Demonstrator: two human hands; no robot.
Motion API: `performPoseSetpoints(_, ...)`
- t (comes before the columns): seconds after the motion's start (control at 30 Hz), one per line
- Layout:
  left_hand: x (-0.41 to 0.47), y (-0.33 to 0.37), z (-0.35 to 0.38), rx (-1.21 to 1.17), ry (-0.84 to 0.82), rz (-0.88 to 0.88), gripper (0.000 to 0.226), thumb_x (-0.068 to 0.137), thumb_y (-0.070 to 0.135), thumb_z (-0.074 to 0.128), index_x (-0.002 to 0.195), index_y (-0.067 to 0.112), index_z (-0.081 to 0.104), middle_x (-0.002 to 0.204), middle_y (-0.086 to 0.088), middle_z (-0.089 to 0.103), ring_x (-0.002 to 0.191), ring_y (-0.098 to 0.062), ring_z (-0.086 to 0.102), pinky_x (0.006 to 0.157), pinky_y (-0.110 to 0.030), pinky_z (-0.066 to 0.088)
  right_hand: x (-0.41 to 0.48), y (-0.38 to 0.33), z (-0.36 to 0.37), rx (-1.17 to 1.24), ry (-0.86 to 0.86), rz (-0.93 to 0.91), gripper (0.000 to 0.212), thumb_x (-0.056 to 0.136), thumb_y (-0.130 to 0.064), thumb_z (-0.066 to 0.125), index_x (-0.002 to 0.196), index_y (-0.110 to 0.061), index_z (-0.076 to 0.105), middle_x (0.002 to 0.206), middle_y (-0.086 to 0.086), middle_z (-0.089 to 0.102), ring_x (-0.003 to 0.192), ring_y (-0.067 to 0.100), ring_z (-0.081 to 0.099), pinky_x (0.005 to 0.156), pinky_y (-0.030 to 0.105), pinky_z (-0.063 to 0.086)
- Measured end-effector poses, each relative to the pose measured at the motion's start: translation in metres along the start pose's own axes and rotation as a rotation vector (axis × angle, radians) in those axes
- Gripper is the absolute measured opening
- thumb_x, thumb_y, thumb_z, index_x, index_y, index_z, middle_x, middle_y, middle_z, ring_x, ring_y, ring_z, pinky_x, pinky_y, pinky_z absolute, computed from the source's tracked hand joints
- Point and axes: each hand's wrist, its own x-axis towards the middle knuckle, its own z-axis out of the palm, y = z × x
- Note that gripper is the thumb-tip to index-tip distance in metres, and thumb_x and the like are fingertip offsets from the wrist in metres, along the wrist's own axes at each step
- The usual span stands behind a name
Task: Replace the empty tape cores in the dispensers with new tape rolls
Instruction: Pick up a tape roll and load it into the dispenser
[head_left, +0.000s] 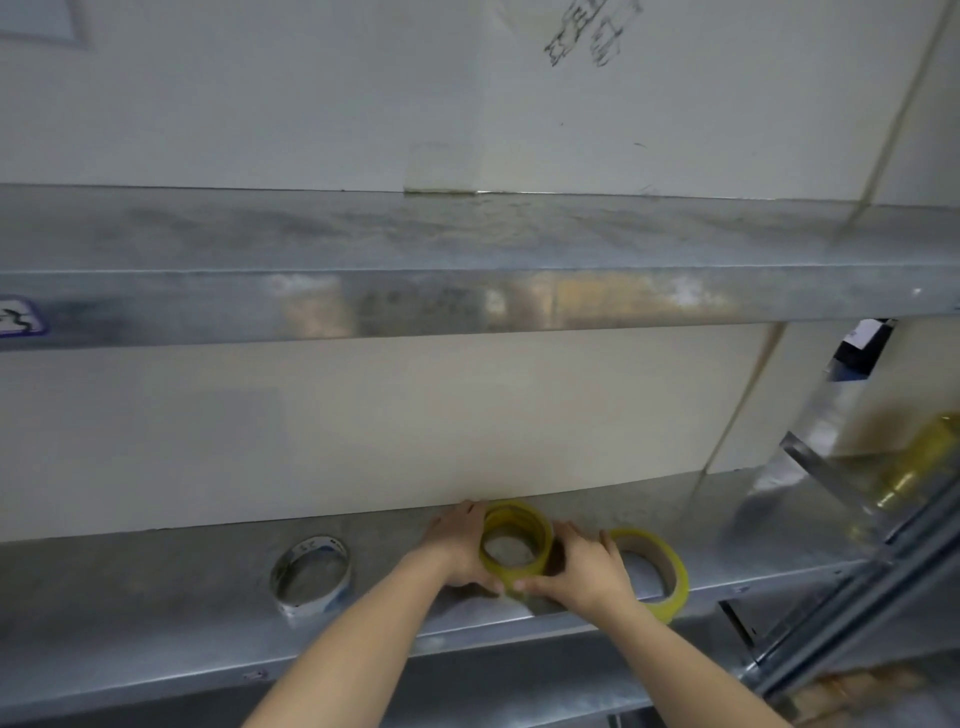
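Note:
A stack of yellow tape rolls (540, 519) stands on the lower metal shelf (156, 587), near its front edge. My left hand (460, 545) wraps the stack's left side and my right hand (584, 569) grips its right and front; both thumbs meet at the lowest roll. Just right of my right hand lies another yellow tape roll (660, 566) with a brown core, partly hidden by that hand. A white core ring (311, 574) with blue print rests on the shelf to the left. No dispenser is in view.
A white board (363, 426) closes the back of the shelf. An upper metal shelf (467, 249) juts out overhead. At the right, a clear plastic bag with yellow rolls (909, 467) leans behind grey shelf posts (852, 623).

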Motion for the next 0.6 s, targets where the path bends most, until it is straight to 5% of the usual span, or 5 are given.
performPoseSetpoints(0.1, 0.005, -0.001, 0.002, -0.012, -0.013, -0.021, 0.107, 0.051, 0.044, 0.087, 0.142, 0.027, 0.033, 0.144, -0.001, 0.043, 0.129, -0.024, 0.047, 0.103, -0.035, 0.043, 0.004, 0.000, 0.000, 0.026, -0.024, -0.002, 0.089, 0.058, -0.075, 0.061, 0.130, -0.025, 0.045, 0.138, 0.001, 0.054, 0.130, 0.020, 0.046, 0.120, 0.044, 0.009)
performPoseSetpoints(0.6, -0.058, -0.045, -0.068, -0.143, 0.172, -0.040, 0.089, 0.052, 0.028, 0.091, 0.129, 0.022, 0.047, 0.129, -0.001, 0.048, 0.120, -0.020, 0.051, 0.099, -0.033, 0.047, -0.027, -0.094, -0.028, 0.190, 0.064, -0.162, 0.079, 0.060, -0.057, 0.076, 0.126, -0.024, 0.048, 0.121, -0.001, 0.065, 0.117, 0.023, 0.054, 0.111, 0.036, 0.030)
